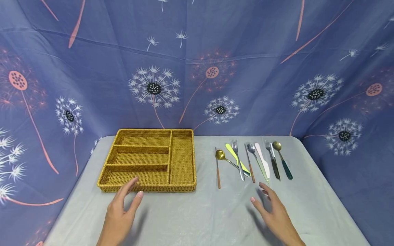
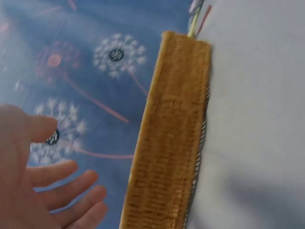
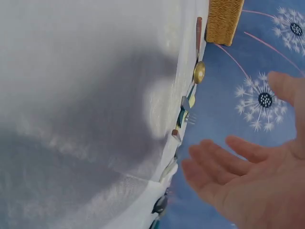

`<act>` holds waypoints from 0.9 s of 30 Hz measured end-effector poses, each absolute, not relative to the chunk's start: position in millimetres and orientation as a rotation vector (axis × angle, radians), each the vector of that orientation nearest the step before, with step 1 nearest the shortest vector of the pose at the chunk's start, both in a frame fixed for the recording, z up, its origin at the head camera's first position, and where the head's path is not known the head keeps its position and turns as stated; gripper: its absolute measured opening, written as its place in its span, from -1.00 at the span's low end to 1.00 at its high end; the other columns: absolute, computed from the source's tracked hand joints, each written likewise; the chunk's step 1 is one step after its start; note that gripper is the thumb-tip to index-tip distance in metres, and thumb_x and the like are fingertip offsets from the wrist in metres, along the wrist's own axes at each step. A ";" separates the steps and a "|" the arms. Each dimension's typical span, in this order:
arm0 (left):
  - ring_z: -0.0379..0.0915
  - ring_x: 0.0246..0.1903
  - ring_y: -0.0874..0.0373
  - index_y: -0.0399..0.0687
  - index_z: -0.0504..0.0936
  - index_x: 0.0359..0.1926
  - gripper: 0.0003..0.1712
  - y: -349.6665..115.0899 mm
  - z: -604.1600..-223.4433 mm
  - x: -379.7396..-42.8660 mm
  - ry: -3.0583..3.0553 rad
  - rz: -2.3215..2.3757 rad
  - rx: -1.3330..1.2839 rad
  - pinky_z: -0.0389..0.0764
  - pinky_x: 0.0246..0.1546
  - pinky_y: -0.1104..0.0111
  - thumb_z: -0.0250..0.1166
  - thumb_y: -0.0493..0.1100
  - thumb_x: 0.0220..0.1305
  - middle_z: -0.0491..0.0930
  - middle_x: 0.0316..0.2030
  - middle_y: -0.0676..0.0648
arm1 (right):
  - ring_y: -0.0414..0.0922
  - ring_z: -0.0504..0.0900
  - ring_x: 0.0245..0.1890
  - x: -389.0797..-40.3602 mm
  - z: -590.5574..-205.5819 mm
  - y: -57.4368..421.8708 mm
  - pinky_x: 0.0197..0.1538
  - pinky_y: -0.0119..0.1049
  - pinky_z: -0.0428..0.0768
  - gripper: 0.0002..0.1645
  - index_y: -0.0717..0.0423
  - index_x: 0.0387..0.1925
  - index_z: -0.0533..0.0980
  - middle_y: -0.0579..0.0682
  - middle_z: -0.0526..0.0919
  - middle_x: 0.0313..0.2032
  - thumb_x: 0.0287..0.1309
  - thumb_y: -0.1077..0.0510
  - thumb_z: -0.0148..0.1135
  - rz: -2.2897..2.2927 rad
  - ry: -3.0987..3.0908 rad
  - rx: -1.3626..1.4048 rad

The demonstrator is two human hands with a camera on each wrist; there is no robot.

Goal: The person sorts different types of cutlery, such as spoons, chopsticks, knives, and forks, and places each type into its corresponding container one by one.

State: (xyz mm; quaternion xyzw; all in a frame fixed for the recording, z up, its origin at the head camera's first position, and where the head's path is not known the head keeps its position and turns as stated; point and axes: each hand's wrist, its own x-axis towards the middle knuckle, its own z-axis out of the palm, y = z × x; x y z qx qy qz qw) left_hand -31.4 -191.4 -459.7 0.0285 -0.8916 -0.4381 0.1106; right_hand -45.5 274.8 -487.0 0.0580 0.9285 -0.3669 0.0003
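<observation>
My left hand (image 1: 119,212) hovers at the near edge of a woven basket (image 1: 181,187) with several compartments, thumb and fingers apart and holding nothing. Over the table below the cutlery, my right hand (image 1: 274,214) is likewise empty, its fingers loosely extended. The cutlery lies in a loose row right of the basket: two brown-handled chopsticks (image 1: 218,176), a gold spoon (image 1: 220,154) crossing a yellow knife (image 1: 229,149), and a silver fork (image 1: 235,147). Further right are a green-handled spoon (image 1: 251,148), a pink-handled knife (image 1: 260,153), a dark-handled fork (image 1: 273,163), a white-and-dark knife (image 1: 273,150) and a dark-green-handled gold spoon (image 1: 287,169).
A pale cloth covers the table (image 1: 197,222). Blue fabric (image 1: 261,68) printed with dandelions hangs behind it and along both sides. In the left wrist view, the basket's side wall (image 2: 167,119) stands beyond the fingers.
</observation>
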 end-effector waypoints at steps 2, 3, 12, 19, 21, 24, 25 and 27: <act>0.45 0.37 -0.27 0.10 0.40 0.58 -0.40 -200.6 -456.8 -36.6 -2.590 -1.361 0.130 0.44 0.28 -0.37 0.18 0.11 0.67 0.50 0.44 -0.16 | 0.35 0.49 0.37 -47.7 -487.1 277.5 0.32 0.32 0.54 -0.13 0.23 0.57 0.26 0.35 0.42 0.45 0.51 -0.14 0.34 -1.221 2.937 0.185; 0.47 0.36 -0.24 0.11 0.41 0.58 -0.40 -205.3 -455.7 -39.5 -2.575 -1.382 0.156 0.44 0.29 -0.35 0.17 0.12 0.67 0.51 0.44 -0.14 | 0.30 0.56 0.31 -49.0 -487.6 279.3 0.28 0.22 0.62 -0.19 0.22 0.54 0.31 0.32 0.48 0.41 0.51 -0.09 0.35 -1.250 2.962 0.177; 0.49 0.32 -0.31 0.06 0.42 0.59 -0.36 -253.5 -452.2 -67.2 -2.515 -1.296 0.343 0.43 0.27 -0.28 0.14 0.18 0.67 0.52 0.45 -0.19 | -0.42 0.61 -0.18 -66.4 -489.6 309.3 -0.19 -0.53 0.61 -0.57 0.24 0.22 0.61 0.04 0.77 -0.07 0.46 0.10 0.42 -1.253 3.160 0.059; 0.29 0.41 -0.51 -0.12 0.27 0.65 -0.29 -287.9 -460.9 -92.1 -2.575 -1.278 0.401 0.34 0.36 -0.34 0.05 0.13 0.71 0.33 0.50 -0.44 | -0.14 0.70 -0.18 -83.2 -486.1 327.2 -0.19 -0.36 0.69 -0.60 0.28 0.14 0.63 0.05 0.77 -0.12 0.42 0.12 0.45 -1.109 3.231 -0.054; 0.22 0.42 -0.57 -0.16 0.17 0.68 -0.25 -295.6 -465.1 -98.9 -2.627 -1.299 0.399 0.29 0.36 -0.39 -0.01 0.14 0.73 0.23 0.52 -0.51 | -0.04 0.72 -0.16 -87.8 -485.1 331.6 -0.18 -0.30 0.70 -0.59 0.29 0.15 0.63 0.08 0.76 -0.11 0.43 0.11 0.45 -1.074 3.229 -0.055; 0.15 0.44 -0.61 -0.22 0.07 0.70 -0.22 -304.0 -471.3 -109.9 -2.675 -1.310 0.389 0.25 0.38 -0.42 -0.09 0.14 0.75 0.12 0.54 -0.56 | 0.07 0.72 -0.12 -95.3 -483.9 339.4 -0.15 -0.23 0.70 -0.54 0.33 0.18 0.61 0.13 0.74 -0.09 0.44 0.10 0.43 -1.037 3.228 -0.056; 0.14 0.45 -0.60 -0.23 0.05 0.70 -0.22 -306.1 -473.1 -113.4 -2.683 -1.307 0.388 0.25 0.39 -0.42 -0.12 0.14 0.75 0.11 0.55 -0.56 | 0.09 0.72 -0.11 -97.8 -483.7 342.4 -0.15 -0.23 0.70 -0.53 0.34 0.19 0.60 0.15 0.74 -0.09 0.45 0.09 0.42 -1.027 3.230 -0.058; 0.13 0.48 -0.57 -0.22 0.02 0.71 -0.22 -309.3 -476.2 -119.5 -2.694 -1.316 0.402 0.24 0.40 -0.41 -0.17 0.15 0.76 0.09 0.57 -0.54 | 0.12 0.72 -0.11 -102.6 -483.5 348.4 -0.15 -0.25 0.69 -0.52 0.37 0.20 0.59 0.18 0.74 -0.08 0.47 0.09 0.41 -1.012 3.235 -0.073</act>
